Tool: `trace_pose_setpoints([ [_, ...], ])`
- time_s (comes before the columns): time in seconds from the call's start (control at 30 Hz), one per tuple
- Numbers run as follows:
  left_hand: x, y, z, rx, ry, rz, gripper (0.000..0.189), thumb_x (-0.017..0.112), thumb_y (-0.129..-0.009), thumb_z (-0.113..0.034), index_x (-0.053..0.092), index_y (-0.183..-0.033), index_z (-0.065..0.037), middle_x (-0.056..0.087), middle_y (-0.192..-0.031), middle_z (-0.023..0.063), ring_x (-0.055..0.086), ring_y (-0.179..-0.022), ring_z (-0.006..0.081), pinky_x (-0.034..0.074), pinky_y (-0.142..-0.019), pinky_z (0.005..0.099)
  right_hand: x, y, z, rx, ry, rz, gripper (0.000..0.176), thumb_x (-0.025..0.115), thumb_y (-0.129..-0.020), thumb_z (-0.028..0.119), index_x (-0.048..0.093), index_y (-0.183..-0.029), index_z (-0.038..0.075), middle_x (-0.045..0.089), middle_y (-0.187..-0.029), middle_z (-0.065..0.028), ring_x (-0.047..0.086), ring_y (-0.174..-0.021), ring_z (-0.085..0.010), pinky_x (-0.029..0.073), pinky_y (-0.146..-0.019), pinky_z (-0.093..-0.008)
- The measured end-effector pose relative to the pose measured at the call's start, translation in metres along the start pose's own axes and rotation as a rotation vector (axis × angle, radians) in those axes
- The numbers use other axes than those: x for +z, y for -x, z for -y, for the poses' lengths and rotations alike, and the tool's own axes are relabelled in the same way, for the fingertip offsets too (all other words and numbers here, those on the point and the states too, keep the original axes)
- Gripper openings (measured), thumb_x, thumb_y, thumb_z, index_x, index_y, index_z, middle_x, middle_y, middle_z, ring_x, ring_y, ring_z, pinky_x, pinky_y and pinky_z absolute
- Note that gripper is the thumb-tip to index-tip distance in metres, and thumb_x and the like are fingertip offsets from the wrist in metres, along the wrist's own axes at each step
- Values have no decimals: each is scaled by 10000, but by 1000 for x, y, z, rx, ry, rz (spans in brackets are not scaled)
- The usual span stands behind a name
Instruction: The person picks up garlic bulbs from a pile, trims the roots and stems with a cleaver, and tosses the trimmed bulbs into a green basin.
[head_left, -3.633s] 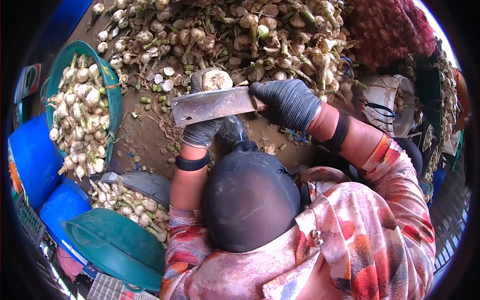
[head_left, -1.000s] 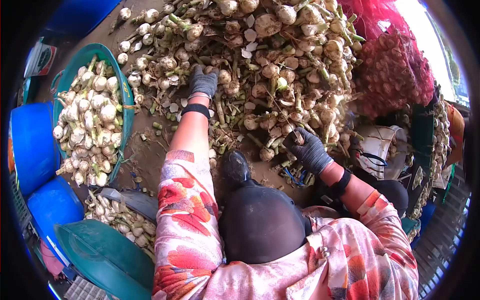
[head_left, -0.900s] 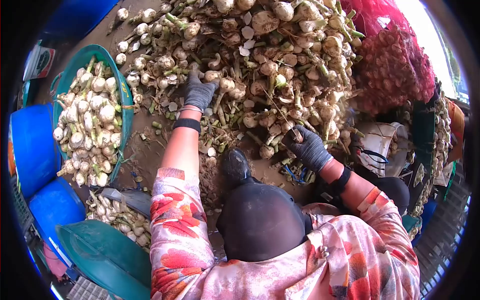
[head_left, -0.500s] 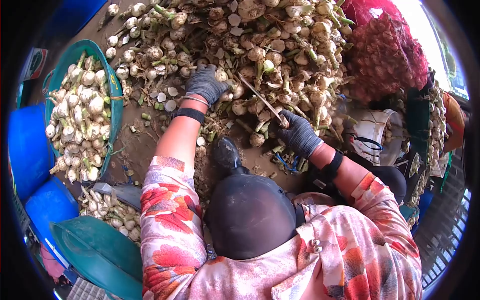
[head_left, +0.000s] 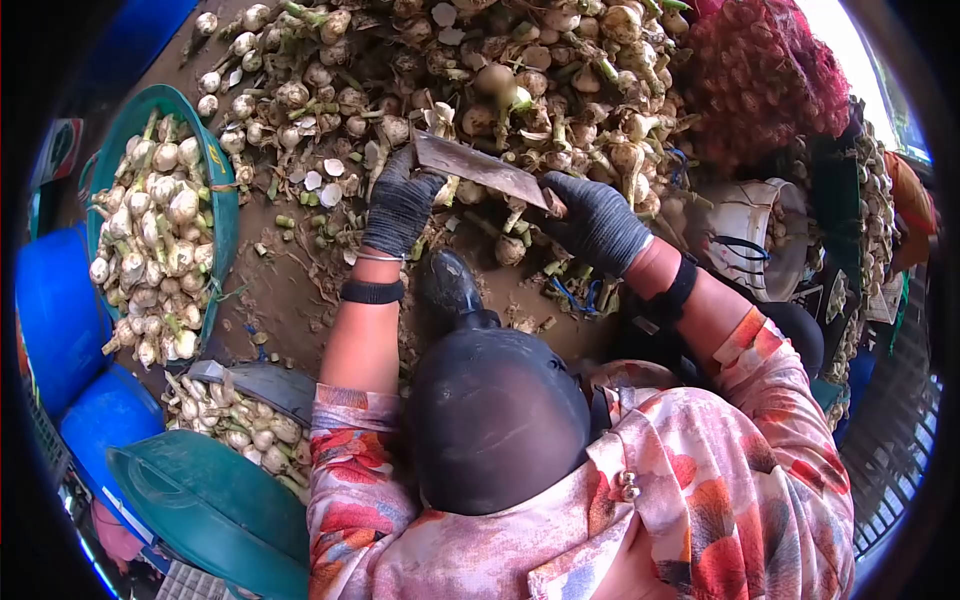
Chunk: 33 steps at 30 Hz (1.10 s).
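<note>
My right hand (head_left: 597, 222), in a dark grey glove, is closed on the handle of a wide-bladed knife (head_left: 480, 172). The blade points left, its flat side facing up, and its far end is beside my left hand (head_left: 402, 208). That gloved hand has its fingers curled around something at the blade's tip, perhaps a bulb, mostly hidden. Behind the knife lies a large heap of bulbs with stems (head_left: 600, 90). A small round bulb (head_left: 495, 80) looks blurred above the heap.
A green basket (head_left: 228, 200) of trimmed bulbs stands at left, with blue tubs (head_left: 60, 310) beside it. Lower left are more bulbs and a green basin (head_left: 205, 500). A red net sack (head_left: 765, 90) and a white bucket (head_left: 740, 240) are at right. Cut stems litter the ground.
The knife has turned from a steep slant to nearly level, showing its broad side. My left hand has moved down slightly, and my right hand has shifted a little up. The camera view has shifted slightly.
</note>
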<state>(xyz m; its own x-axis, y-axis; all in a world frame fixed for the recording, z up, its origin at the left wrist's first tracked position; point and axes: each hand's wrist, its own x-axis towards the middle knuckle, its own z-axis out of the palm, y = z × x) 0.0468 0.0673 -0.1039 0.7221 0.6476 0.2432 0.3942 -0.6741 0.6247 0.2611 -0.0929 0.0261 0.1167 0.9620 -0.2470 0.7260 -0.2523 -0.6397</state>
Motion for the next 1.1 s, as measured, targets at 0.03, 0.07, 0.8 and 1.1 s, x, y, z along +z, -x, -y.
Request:
trace_pose_setpoints([
  [0.03, -5, 5, -12, 198, -285, 7, 250, 646, -859, -171, 655, -1077, -48, 672, -982, 166, 642, -905, 334, 507, -827, 401, -2, -5, 11, -28, 17, -6, 331, 710, -793, 284, 622, -1068, 123, 665, -818, -165, 660, -781, -362, 525, -697, -421],
  [0.07, -11, 11, -25, 224, -273, 117, 216, 658, -865, -177, 666, -1043, -54, 664, -979, 150, 637, -902, 322, 508, -814, 395, -3, -8, 15, -56, 35, -12, 319, 706, -791, 272, 621, -1062, 128, 666, -819, -162, 660, -781, -360, 524, -697, -420],
  [0.8, -21, 53, -70, -460, 1085, -33, 587, 669, -888, -155, 403, -1397, -33, 575, -1265, 127, 560, -1153, 173, 460, -981, 295, 43, -25, 29, 560, -1005, 233, 311, 706, -881, 332, 621, -1029, 72, 559, -707, 5, 541, -640, -104, 459, -577, -289],
  [1.1, -1, 91, -32, -45, 188, 10, 508, 668, -893, -302, 492, -1331, -114, 552, -1289, 80, 547, -1143, 226, 451, -967, 377, -2, 5, 30, -247, 185, 51, 344, 712, -754, 228, 617, -1068, 123, 652, -811, -141, 653, -776, -367, 513, -645, -452],
])
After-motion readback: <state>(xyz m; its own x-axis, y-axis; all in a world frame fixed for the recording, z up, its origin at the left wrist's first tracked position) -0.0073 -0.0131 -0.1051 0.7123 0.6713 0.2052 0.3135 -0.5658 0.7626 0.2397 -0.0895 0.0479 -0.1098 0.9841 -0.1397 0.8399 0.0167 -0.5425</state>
